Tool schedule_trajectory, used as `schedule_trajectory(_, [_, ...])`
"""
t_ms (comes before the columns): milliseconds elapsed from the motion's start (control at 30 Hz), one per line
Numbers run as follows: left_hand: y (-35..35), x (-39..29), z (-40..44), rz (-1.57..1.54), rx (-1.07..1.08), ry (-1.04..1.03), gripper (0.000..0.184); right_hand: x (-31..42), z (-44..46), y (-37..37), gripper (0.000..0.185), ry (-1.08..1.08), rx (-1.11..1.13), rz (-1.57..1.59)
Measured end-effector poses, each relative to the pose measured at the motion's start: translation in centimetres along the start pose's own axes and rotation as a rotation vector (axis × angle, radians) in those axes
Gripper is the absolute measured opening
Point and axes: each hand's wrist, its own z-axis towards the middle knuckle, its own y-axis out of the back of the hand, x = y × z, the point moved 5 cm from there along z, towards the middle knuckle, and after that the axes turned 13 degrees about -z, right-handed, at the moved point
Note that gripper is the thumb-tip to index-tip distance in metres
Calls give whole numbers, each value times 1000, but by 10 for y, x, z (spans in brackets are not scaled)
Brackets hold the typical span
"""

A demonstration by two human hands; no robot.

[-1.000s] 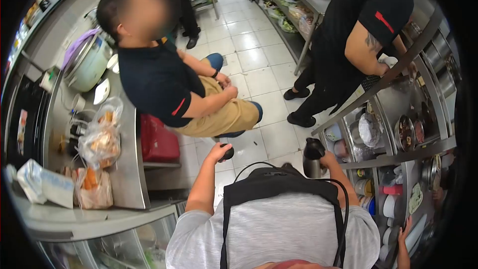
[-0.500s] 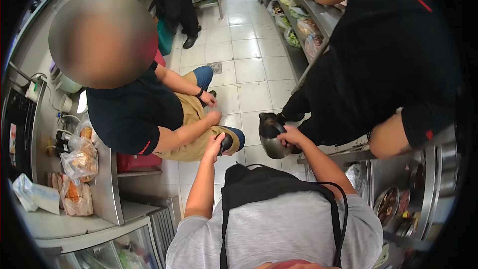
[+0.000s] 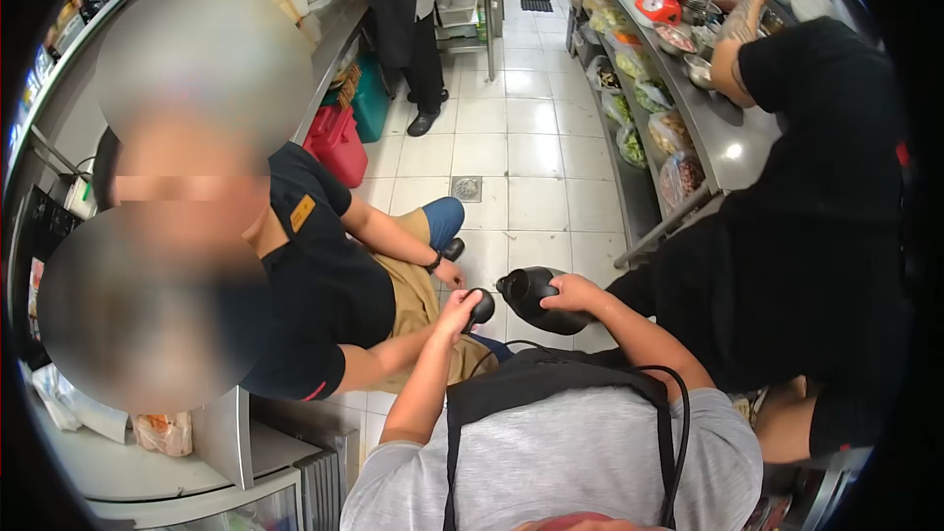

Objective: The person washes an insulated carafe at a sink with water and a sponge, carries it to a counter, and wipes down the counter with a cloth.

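My left hand (image 3: 459, 315) is wrapped round a small round black object (image 3: 482, 307), which looks like a lid. Just to its right, my right hand (image 3: 572, 294) grips the handle side of a dark jug (image 3: 539, 300). The jug is tilted, its open mouth and spout facing left toward the black object, with a small gap between them. Its inside looks dark, and any contents cannot be made out. Both hands are held in front of my black apron (image 3: 551, 383).
A person in a dark shirt (image 3: 324, 285) is close on the left; another in black (image 3: 806, 236) stands close on the right. Ahead lies the tiled floor (image 3: 531, 157), with a steel counter (image 3: 737, 143) right and red bin (image 3: 337, 145) left. Someone stands farther back.
The jug has come left and tipped over, nearer the black object. My left hand has moved right. The person on the right has an arm raised, and more of the aisle shows.
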Motion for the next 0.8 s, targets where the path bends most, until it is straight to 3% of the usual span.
schedule_trajectory(67, [-9,-9,20,25,49,-54,37,-3,22,2,41,60,-7,-144])
schedule_trajectory(100, [-13,-13,28,3,45,-56,36,2,29,11,41,29,119,-178])
schedule_trajectory(400, [-44,-56,112,199,-5,-8,50,-19,146,52,41,188,278,-254])
schedule_trajectory(467, [-55,-74,137,250,-2,-48,41,-37,179,56,42,240,274,-256])
schedule_trajectory(533, [-72,-96,161,298,-37,-61,46,-44,200,82,43,243,343,-277])
schedule_trajectory(567, [-75,-97,185,322,-24,-213,54,-45,210,96,44,240,374,-287])
schedule_trajectory(667, [-98,-134,216,567,-142,-352,67,-60,241,136,43,225,330,-360])
schedule_trajectory(800, [-119,-178,253,631,-216,-378,66,-80,283,176,42,262,153,-388])
